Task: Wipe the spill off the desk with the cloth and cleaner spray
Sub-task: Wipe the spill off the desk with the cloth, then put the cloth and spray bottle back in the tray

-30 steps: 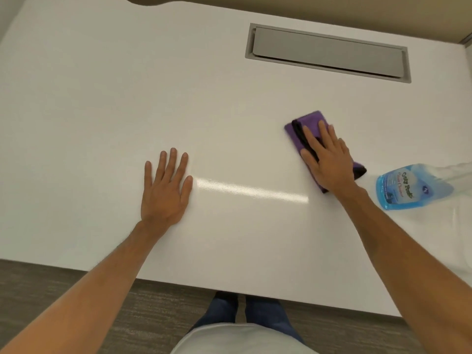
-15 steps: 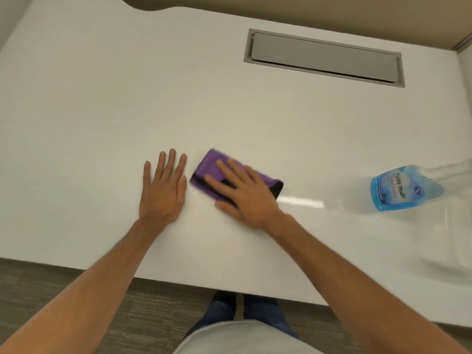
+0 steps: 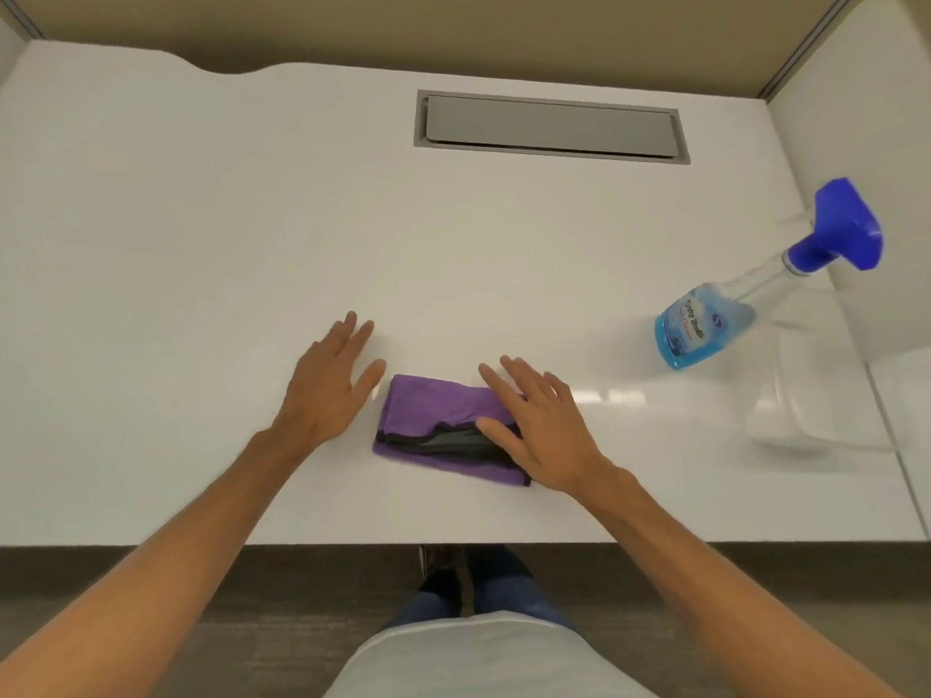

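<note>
Both my hands flat on the white bench [image 3: 151, 244], purple cloth [image 3: 433, 413] between them near the front edge.

Going from the left: tons of bare bench out that side, all the way to the wavy back edge. My left hand [image 3: 327, 390] is spread open, fingers [image 3: 347, 330] pointing away from me, holding nothing, thumb just beside the cloth's left end. The cloth is folded, long axis running left to right and tilted a bit, with a dark trim strip showing along its near side. My right hand [image 3: 544, 430] is open and flat too, lying over the cloth's right end, fingers aimed up-left, not gripping. There's a grey cover plate [image 3: 551, 125] set into the bench at the back. Far right, well apart from the cloth, the spray bottle [image 3: 705, 324] of blue cleaner stands with its blue trigger head [image 3: 841, 231] near the side wall.
</note>
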The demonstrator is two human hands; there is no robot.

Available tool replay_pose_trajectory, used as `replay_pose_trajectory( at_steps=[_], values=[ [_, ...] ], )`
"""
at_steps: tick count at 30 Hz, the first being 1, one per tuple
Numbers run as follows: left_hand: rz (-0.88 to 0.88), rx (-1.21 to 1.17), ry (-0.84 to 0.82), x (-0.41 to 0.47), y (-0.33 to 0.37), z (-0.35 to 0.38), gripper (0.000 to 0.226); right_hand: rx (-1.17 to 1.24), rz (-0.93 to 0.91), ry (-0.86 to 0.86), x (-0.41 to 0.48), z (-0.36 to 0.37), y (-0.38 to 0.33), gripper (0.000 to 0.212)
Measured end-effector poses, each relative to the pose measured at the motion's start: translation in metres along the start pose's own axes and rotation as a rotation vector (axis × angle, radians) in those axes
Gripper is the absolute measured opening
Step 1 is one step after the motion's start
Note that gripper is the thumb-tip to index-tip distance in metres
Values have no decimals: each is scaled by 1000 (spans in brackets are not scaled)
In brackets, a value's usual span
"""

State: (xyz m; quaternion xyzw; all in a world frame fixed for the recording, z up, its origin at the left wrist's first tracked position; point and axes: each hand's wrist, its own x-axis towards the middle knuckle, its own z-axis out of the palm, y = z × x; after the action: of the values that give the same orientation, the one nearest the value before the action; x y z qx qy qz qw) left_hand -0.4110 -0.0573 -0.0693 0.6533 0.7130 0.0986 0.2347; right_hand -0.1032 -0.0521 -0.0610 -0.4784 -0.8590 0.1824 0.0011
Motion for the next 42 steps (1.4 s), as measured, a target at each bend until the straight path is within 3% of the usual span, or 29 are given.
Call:
replay_pose_trajectory(
  at_steps=[3, 7, 12, 18, 26, 32, 38, 42],
  values=[
    [56, -47, -99, -4, 31, 3, 66, 100, 235, -38, -2, -13, 5, 60],
    [13, 27, -206, 1, 51, 5, 69, 189, 396, -78, 1, -17, 2, 46],
    [-81, -25, -301, 3, 53, 2, 57, 289, 526, -115, 2, -20, -3, 60],
    [-51, -131, -260, -17, 61, 4, 37, 498, 482, -33, -13, -17, -10, 40],
    [-1, -282, -30, -35, 140, -4, 40, 713, 482, 351, -57, -61, 18, 37],
    [59, -356, -37, -32, 241, 5, 36, 658, 576, 554, -104, -115, 71, 48],
    [191, -453, -34, -26, 355, 39, 57, 344, 642, 674, -147, -158, 138, 42],
    [289, -496, -34, -11, 417, 62, 54, 165, 650, 744, -170, -176, 180, 38]
  ],
)
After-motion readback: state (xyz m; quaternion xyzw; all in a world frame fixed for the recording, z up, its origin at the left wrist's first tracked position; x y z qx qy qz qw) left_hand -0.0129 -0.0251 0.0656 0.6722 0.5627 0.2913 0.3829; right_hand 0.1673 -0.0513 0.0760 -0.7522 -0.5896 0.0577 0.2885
